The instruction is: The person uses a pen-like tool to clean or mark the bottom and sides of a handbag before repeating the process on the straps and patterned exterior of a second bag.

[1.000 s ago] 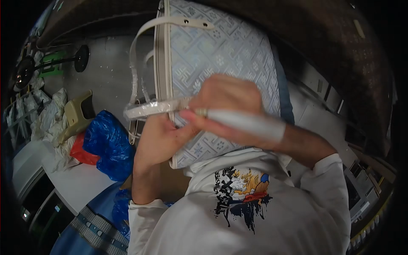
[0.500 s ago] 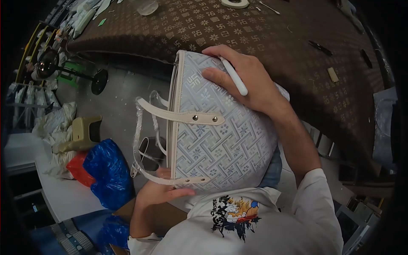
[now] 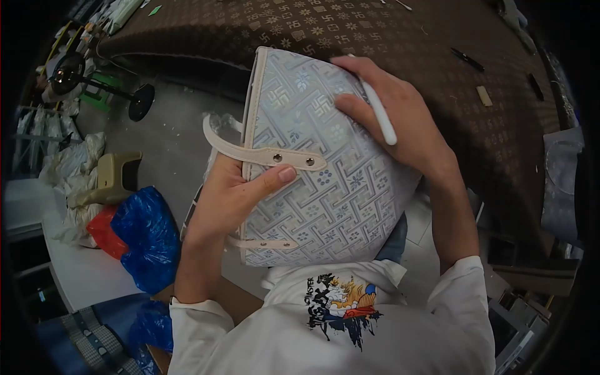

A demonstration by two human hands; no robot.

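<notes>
A pale blue-grey patterned handbag lies on its side against my body, its opening edge facing left. My left hand grips that edge beside the upper strap mount, thumb on the outer fabric and the other fingers hidden behind or inside. My right hand holds the bag's far upper side and also has a white pen-like tool between thumb and index finger. The cream strap with two metal studs loops out to the left over my left hand.
A brown patterned cloth covers the table ahead, with a black pen and a small tan block on it. Blue bags, a red bag, a beige stool and a fan stand left.
My left hand has moved up from the bag's lower corner to the edge by the upper strap mount. The bag has shifted slightly up, and my right hand with the white tool has moved right.
</notes>
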